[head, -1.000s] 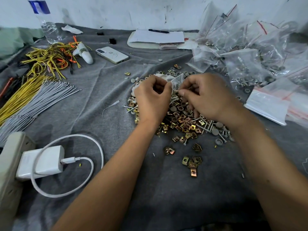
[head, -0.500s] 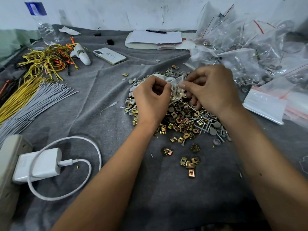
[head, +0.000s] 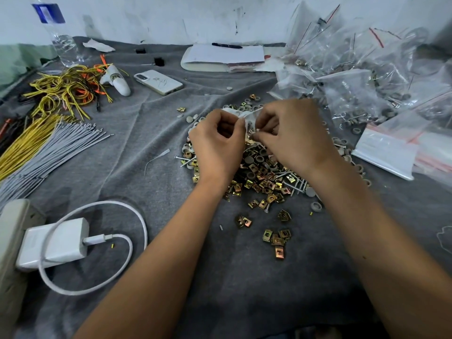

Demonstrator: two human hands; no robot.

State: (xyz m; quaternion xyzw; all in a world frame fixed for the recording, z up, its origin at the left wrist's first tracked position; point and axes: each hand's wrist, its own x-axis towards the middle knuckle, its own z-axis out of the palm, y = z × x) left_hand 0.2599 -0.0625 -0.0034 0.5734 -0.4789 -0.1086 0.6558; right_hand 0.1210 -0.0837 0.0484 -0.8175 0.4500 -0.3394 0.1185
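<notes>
A: From the head camera, what in hand?
B: A small clear plastic bag (head: 249, 116), held up between both hands just above the far side of a heap of brass-coloured clip nuts, grey round caps and steel nails (head: 264, 178), about the middle of the grey cloth-covered table (head: 171, 277).
A: Left hand (head: 216, 149)?
B: Curled, knuckles up, pinching the bag's left edge between thumb and forefinger.
A: Right hand (head: 294, 138)?
B: Curled too, fingertips bunched on the bag's right side, right against the left hand's. Cannot tell about any part between those fingertips.
A: Around the heap?
B: Toward the far right corner, a mound of clear bags (head: 367, 77); nearer, at the right edge, a flat stack of clear zip bags with red strips (head: 384, 152). At the far edge, a white notepad (head: 225, 56). Left of that, a white phone (head: 159, 82), face down. Toward the far left corner, a clear plastic bottle (head: 64, 48) and a tangle of yellow and orange wires (head: 66, 91). Along the left edge, straight grey wires (head: 51, 152); by the near left corner, a white charger block (head: 55, 243) with its white cable looped round.
</notes>
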